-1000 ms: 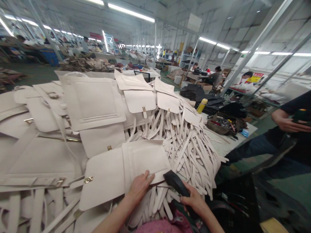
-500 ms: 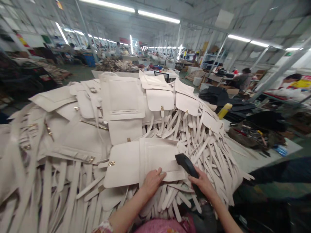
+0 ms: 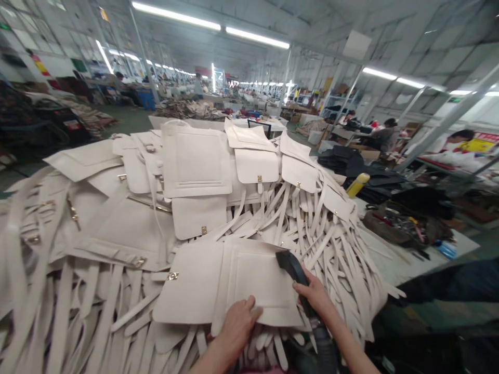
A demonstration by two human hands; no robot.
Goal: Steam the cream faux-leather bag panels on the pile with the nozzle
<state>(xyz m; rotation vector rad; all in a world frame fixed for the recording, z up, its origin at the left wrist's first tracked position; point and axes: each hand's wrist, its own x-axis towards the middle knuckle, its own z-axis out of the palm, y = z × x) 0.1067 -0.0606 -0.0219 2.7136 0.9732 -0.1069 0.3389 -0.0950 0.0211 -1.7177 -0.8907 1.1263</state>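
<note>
A cream leather bag panel (image 3: 234, 280) with a gold clasp lies on top of a big heap of similar cream panels and straps (image 3: 163, 208). My left hand (image 3: 237, 324) rests on the panel's near edge, fingers bent and pressing it down. My right hand (image 3: 315, 296) is closed round the handle of a black hand tool (image 3: 290, 265), whose nozzle touches the panel's upper right corner. A dark hose runs down from the tool past my right forearm.
Right of the heap, a table edge (image 3: 393, 259) carries a yellow bottle (image 3: 357, 185), black material (image 3: 351, 161) and a tray of small tools (image 3: 401, 223). Other people sit at benches at the back right (image 3: 384, 135). Green floor lies to the left.
The view has tilted down slightly and the panel sits closer to me. My right hand moved the black tool onto the panel's upper right corner. My left hand slid to the near edge.
</note>
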